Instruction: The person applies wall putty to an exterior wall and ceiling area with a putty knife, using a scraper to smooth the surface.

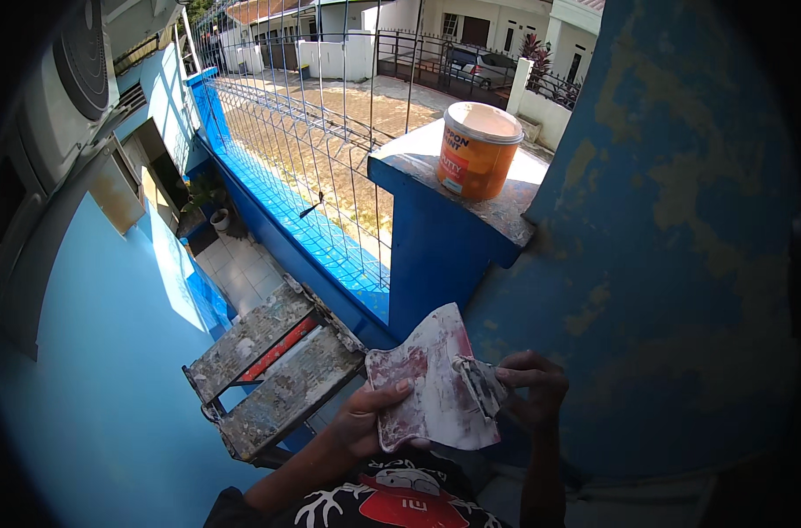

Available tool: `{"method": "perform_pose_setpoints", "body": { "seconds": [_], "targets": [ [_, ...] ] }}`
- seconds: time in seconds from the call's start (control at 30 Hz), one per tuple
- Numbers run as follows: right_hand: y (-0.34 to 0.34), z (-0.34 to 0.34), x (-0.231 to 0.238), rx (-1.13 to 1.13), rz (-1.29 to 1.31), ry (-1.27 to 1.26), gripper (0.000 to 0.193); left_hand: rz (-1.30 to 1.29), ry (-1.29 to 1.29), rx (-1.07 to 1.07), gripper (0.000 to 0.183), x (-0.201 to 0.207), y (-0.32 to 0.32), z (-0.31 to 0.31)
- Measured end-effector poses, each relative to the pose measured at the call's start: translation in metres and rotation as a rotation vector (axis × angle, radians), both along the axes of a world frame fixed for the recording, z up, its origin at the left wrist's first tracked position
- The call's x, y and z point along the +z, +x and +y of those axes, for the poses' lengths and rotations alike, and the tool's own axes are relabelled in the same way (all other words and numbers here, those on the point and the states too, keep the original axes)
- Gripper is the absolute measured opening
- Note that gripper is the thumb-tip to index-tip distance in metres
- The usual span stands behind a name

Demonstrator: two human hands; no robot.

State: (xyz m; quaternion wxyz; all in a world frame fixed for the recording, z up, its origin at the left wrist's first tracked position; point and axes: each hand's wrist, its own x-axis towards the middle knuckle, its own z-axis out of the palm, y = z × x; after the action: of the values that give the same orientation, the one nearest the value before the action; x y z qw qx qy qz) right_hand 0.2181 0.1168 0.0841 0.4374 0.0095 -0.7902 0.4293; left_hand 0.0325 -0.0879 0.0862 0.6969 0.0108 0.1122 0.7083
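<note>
My left hand (365, 421) grips a flat, dark red putty board (422, 378), its thumb lying on top near the left edge. White putty is smeared over most of the board's face. In my right hand (538, 387) is a putty knife (479, 387), pinched between the fingers. Its blade, coated in pale putty, rests on or just over the board's right side; contact is hard to tell. Beyond my hands, an orange paint bucket (478, 167) with a white rim stands on a blue pillar's flat top (418, 163).
Below left stands a putty-spattered stepladder (281, 414) with wide treads. A patchy blue wall (664, 264) rises close on the right. Wire mesh fencing (330, 150) runs along the low blue wall. An air-conditioner unit (31, 150) hangs at upper left, above a light blue wall (101, 352).
</note>
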Motion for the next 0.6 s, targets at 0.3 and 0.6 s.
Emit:
{"method": "perform_pose_setpoints", "body": {
  "seconds": [0.3, 0.6],
  "targets": [
    [0.015, -0.002, -0.01, -0.087, -0.312, 0.011, 0.034, -0.039, 0.021, 0.076, 0.05, 0.011, -0.014, 0.01],
    [-0.025, -0.023, -0.01, -0.138, -0.117, -0.698, 0.03, 0.215, -0.029, 0.358, 0.05, 0.036, -0.03, 0.003]
  ]
}}
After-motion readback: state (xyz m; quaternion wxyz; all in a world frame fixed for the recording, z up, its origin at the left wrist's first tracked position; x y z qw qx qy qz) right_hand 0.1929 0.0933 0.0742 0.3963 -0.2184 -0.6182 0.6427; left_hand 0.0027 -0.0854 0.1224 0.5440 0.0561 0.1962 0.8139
